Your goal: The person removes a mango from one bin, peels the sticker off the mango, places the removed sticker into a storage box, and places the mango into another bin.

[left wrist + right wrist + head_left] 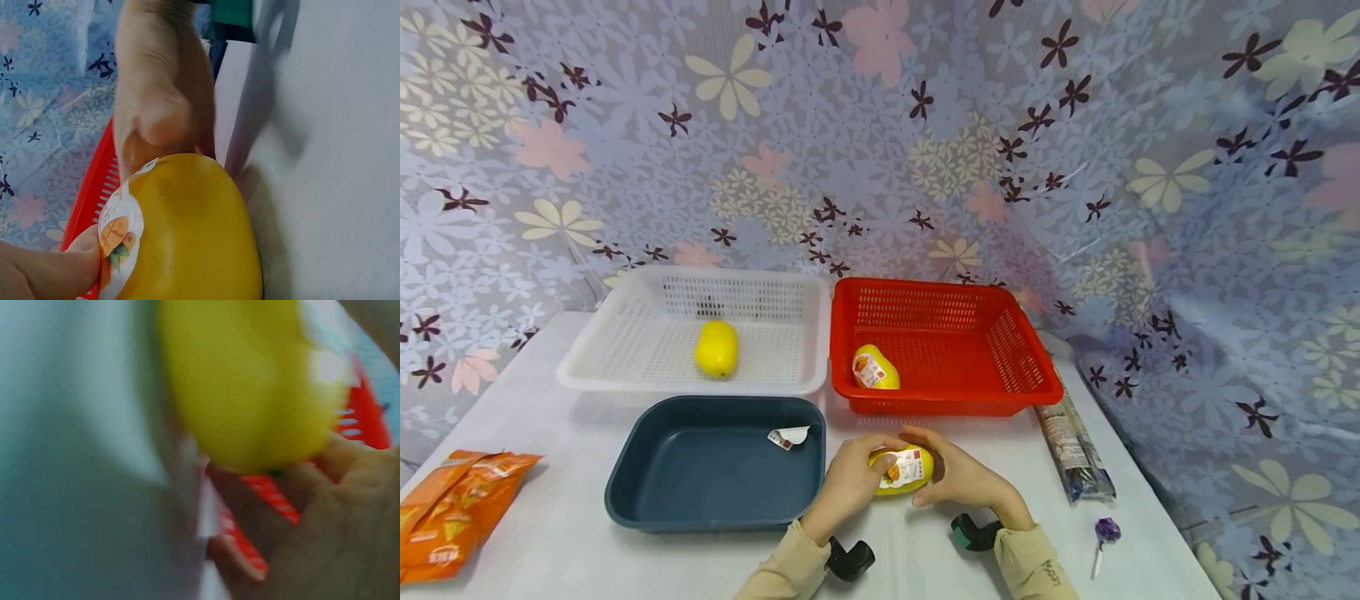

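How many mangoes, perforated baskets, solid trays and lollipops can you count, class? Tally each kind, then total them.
Mangoes: 3 (held mango in the left hand, second mango in the white basket, third mango in the red basket)
Baskets: 2 (white, red)
Dark blue tray: 1
Purple lollipop: 1
Total: 7

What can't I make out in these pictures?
Yellow item, head view: partly hidden by the left hand.
Its label, head view: the small print is too tiny to read.
Its lower part, left wrist view: cut off by the bottom edge.
Its surface detail, right wrist view: lost to blur.
Orange packet, head view: cut off by the left edge.
Long packet, head view: partly hidden by the red basket.
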A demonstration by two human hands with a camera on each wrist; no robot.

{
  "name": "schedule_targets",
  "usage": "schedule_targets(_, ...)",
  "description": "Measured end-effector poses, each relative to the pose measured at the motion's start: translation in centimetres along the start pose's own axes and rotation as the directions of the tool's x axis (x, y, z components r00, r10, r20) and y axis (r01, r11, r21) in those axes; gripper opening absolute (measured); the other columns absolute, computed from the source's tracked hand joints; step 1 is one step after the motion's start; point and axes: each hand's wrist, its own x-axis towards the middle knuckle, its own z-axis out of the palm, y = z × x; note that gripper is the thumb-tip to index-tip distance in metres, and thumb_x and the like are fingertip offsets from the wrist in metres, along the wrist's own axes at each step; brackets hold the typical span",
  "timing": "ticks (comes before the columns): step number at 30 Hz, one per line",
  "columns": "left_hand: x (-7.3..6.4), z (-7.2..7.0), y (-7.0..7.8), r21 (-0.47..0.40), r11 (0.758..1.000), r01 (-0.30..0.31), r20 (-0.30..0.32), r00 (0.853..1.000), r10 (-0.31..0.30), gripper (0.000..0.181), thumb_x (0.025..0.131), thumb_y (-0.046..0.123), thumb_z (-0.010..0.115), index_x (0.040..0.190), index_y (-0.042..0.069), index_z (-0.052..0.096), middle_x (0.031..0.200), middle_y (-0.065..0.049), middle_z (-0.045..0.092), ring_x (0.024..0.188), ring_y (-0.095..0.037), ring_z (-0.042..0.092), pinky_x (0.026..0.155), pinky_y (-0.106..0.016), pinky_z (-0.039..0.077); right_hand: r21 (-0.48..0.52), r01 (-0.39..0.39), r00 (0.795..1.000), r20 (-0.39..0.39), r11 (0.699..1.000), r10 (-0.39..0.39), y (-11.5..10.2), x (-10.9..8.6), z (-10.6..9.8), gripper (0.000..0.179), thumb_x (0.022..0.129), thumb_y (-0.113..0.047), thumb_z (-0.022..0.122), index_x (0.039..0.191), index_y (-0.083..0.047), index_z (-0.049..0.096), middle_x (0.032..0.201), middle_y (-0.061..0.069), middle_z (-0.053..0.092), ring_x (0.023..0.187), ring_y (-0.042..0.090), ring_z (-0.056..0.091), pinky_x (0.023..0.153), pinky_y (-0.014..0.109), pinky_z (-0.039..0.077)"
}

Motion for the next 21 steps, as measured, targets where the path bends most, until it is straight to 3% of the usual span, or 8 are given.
schedule_targets(2, 0.0, 0.2, -0.1, 0.034, 0.999, -0.007, -0.027, 1.000, 0.008, 0.020, 0.086, 0.002, 0.065, 0.101, 0.011, 0.074, 0.105, -0.009, 0.073, 0.101, -0.031, 0.063, 0.087, -0.044, 0.048, 0.047, 0.003, 1.000, -0.015, 0.999, -0.002, 0.9, 0.6, 0.6, 0.092, 0.073, -0.017, 0.084, 0.148, -0.007, 0.032, 0.150, 0.015, 0.039, 0.128, 0.022, 0.044, 0.106, 0.025, 0.037)
schedule_targets(4, 0.0, 0.4, -0.1, 0.056, 0.998, -0.008, -0.064, 0.998, 0.012, 0.018, 0.086, 0.002, 0.067, 0.098, 0.012, 0.075, 0.102, -0.010, 0.071, 0.097, -0.030, 0.060, 0.085, -0.042, 0.046, 0.055, 0.003, 0.998, -0.057, 0.998, 0.000, 1.5, 0.9, 1.1, 0.087, 0.072, -0.019, 0.085, 0.143, -0.008, 0.037, 0.143, 0.013, 0.047, 0.117, 0.014, 0.049, 0.097, 0.018, 0.038)
schedule_targets(8, 0.1, 0.7, 0.0, 0.112, 0.994, -0.007, -0.133, 0.991, 0.022, 0.016, 0.084, 0.002, 0.070, 0.093, 0.014, 0.075, 0.098, -0.008, 0.065, 0.092, -0.025, 0.053, 0.079, -0.037, 0.042, 0.094, -0.008, 0.992, -0.128, 0.996, 0.020, 1.9, 1.2, 1.8, 0.073, 0.072, -0.016, 0.084, 0.133, -0.007, 0.044, 0.127, 0.014, 0.055, 0.101, 0.011, 0.054, 0.086, 0.020, 0.043)
schedule_targets(11, 0.6, 0.8, 0.4, 0.181, 0.982, -0.049, -0.149, 0.986, 0.077, 0.017, 0.082, 0.002, 0.071, 0.095, 0.012, 0.074, 0.098, -0.007, 0.068, 0.091, -0.024, 0.054, 0.079, -0.037, 0.043, 0.097, -0.017, 0.988, -0.150, 0.995, 0.032, 2.0, 1.3, 1.9, 0.068, 0.073, -0.013, 0.084, 0.129, -0.005, 0.045, 0.121, 0.015, 0.056, 0.097, 0.013, 0.054, 0.082, 0.022, 0.045)
schedule_targets(14, 1.0, 1.0, 1.2, 0.288, 0.952, -0.099, -0.132, 0.981, 0.142, 0.021, 0.081, 0.005, 0.072, 0.101, 0.012, 0.074, 0.101, -0.005, 0.072, 0.091, -0.024, 0.056, 0.079, -0.037, 0.045, 0.082, -0.010, 0.987, -0.159, 0.997, 0.023, 2.1, 1.4, 1.9, 0.067, 0.073, -0.013, 0.083, 0.128, -0.004, 0.046, 0.120, 0.017, 0.055, 0.098, 0.016, 0.053, 0.081, 0.022, 0.045)
schedule_targets(17, 0.9, 1.3, 1.7, 0.413, 0.900, -0.142, -0.093, 0.976, 0.196, 0.024, 0.082, 0.011, 0.074, 0.106, 0.013, 0.074, 0.102, -0.003, 0.074, 0.090, -0.022, 0.057, 0.077, -0.034, 0.046, 0.064, 0.006, 0.988, -0.155, 0.998, 0.004, 2.1, 1.5, 2.0, 0.066, 0.073, -0.013, 0.082, 0.128, -0.004, 0.046, 0.122, 0.018, 0.055, 0.100, 0.017, 0.053, 0.083, 0.022, 0.045)
schedule_targets(19, 0.9, 1.5, 1.8, 0.461, 0.871, -0.170, -0.073, 0.971, 0.228, 0.026, 0.082, 0.013, 0.074, 0.108, 0.014, 0.074, 0.103, -0.002, 0.074, 0.090, -0.021, 0.057, 0.076, -0.032, 0.045, 0.057, 0.009, 0.988, -0.155, 0.998, 0.000, 2.1, 1.5, 2.0, 0.067, 0.073, -0.014, 0.082, 0.129, -0.004, 0.046, 0.124, 0.018, 0.054, 0.103, 0.016, 0.052, 0.084, 0.022, 0.044)
schedule_targets(21, 0.9, 1.7, 1.8, 0.478, 0.857, -0.196, -0.065, 0.964, 0.257, 0.026, 0.081, 0.011, 0.074, 0.108, 0.014, 0.074, 0.102, -0.002, 0.074, 0.090, -0.020, 0.058, 0.075, -0.030, 0.045, 0.051, 0.010, 0.989, -0.151, 0.999, -0.003, 2.1, 1.4, 2.0, 0.067, 0.073, -0.014, 0.081, 0.129, -0.004, 0.045, 0.125, 0.018, 0.054, 0.103, 0.015, 0.052, 0.084, 0.022, 0.045)
